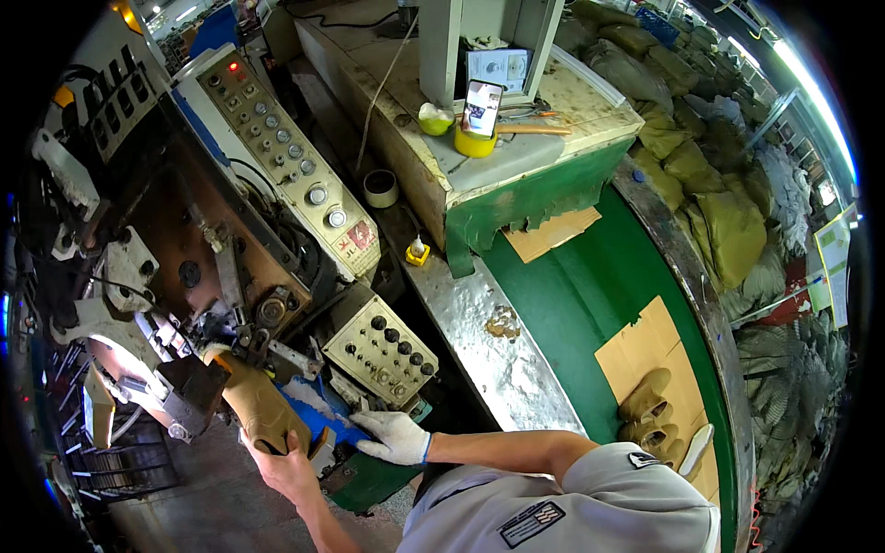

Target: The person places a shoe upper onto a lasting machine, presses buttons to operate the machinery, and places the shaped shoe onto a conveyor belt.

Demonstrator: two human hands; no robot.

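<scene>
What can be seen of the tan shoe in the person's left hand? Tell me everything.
The tan shoe looks matte, like suede or cloth, with a dark opening near its closer end. It slants away from the bare left hand, which grips that end, toward the machine. Its far end is up against the machine's parts; whether it is clamped cannot be told.

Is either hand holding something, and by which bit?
The bare left hand holds a tan, rounded shoe by its near, open end. I can't tell about the white-gloved right hand.
</scene>
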